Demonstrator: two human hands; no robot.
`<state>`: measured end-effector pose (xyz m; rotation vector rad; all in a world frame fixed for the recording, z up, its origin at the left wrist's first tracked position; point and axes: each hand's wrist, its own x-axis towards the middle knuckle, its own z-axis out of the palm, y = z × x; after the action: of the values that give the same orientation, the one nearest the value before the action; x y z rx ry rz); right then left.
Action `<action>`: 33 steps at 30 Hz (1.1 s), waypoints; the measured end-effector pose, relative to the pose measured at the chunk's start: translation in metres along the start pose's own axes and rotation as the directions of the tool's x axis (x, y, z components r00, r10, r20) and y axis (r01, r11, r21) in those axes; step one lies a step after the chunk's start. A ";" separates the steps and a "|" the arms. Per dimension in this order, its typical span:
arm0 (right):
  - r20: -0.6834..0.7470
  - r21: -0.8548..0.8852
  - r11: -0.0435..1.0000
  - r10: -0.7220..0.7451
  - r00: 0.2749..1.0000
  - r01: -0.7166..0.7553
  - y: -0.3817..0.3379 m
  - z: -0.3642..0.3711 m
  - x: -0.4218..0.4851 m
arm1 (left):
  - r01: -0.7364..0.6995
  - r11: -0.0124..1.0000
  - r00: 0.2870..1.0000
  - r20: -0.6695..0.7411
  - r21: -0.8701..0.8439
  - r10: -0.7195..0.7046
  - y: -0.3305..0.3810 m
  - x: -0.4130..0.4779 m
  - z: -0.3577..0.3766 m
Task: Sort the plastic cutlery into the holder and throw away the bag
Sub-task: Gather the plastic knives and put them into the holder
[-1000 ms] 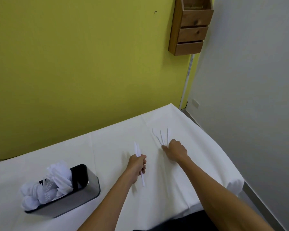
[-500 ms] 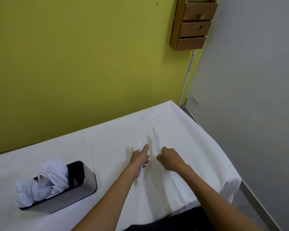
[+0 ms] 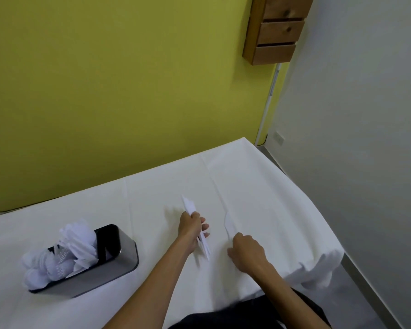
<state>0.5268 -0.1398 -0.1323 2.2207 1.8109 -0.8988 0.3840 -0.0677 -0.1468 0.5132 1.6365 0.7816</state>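
Note:
My left hand (image 3: 192,227) is shut on a small bunch of white plastic knives (image 3: 189,205), blades pointing away from me, handles sticking out below the fist. My right hand (image 3: 246,251) rests on the white tablecloth with its fingers curled on the handle of one more white knife (image 3: 228,223) that lies flat. The metal cutlery holder (image 3: 114,254) stands at the left, with white spoons and forks (image 3: 64,252) filling its left compartments and its right compartment dark. No bag is in view.
The table with the white cloth (image 3: 271,186) ends at a draped corner on the right. A yellow wall runs behind it, a grey wall to the right. A wooden drawer unit (image 3: 275,32) hangs high on the wall.
The loose knives that lay fanned by my right hand have been passed to my left hand, which now holds several. My right hand has moved back toward me onto one remaining knife.

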 end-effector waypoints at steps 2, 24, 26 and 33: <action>0.018 0.049 0.999 -0.006 1.000 0.006 -0.002 -0.004 0.005 | -0.004 1.000 1.000 0.009 0.003 0.004 -0.002 0.000 -0.002; 0.196 0.935 -0.241 -0.258 0.946 -0.260 -0.094 -0.020 0.026 | -0.351 0.884 0.934 -0.188 -0.307 0.305 0.046 -0.051 -0.009; 0.168 0.956 -0.185 -0.283 0.944 -0.226 -0.114 -0.023 0.021 | -0.487 0.846 0.866 -0.244 -0.216 0.436 0.059 -0.061 -0.040; 0.068 0.889 0.438 -0.412 0.909 0.132 -0.186 0.002 -0.012 | -0.658 0.708 0.640 -0.304 0.256 0.705 0.076 -0.075 -0.182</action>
<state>0.3521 -0.1014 -0.0796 1.9802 1.7874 -2.5755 0.2165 -0.1078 -0.0252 1.1812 1.8625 1.4247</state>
